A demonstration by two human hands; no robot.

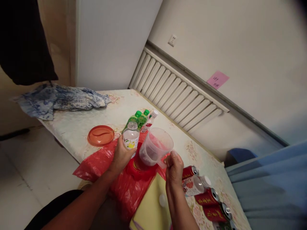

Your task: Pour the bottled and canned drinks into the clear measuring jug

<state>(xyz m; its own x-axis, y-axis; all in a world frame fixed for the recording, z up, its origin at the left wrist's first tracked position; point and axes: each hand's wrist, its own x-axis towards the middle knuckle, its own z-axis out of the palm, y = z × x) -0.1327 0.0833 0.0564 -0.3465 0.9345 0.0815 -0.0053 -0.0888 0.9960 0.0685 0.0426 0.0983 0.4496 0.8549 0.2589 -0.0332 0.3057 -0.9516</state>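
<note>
My left hand (122, 153) is wrapped round a clear bottle (131, 138) with a yellow-printed label; its neck shows no cap. To its right, my right hand (174, 164) grips the handle of a translucent plastic measuring jug (153, 147), whose wide mouth faces up and tilts a little. Some pale stuff shows through the jug's lower wall, but I cannot tell what it is. Beneath both lies a red plastic bag (100, 161), with a round red container (141, 171) partly hidden under the jug.
Behind stand green-capped bottles (144, 118) and a white-capped bottle (149, 122). An orange lid (100, 135) lies left. At right are several red cans (208, 197) and a clear bottle (194, 186). A yellow folder (151, 204) lies in front, a blue-patterned cloth (72, 97) far left.
</note>
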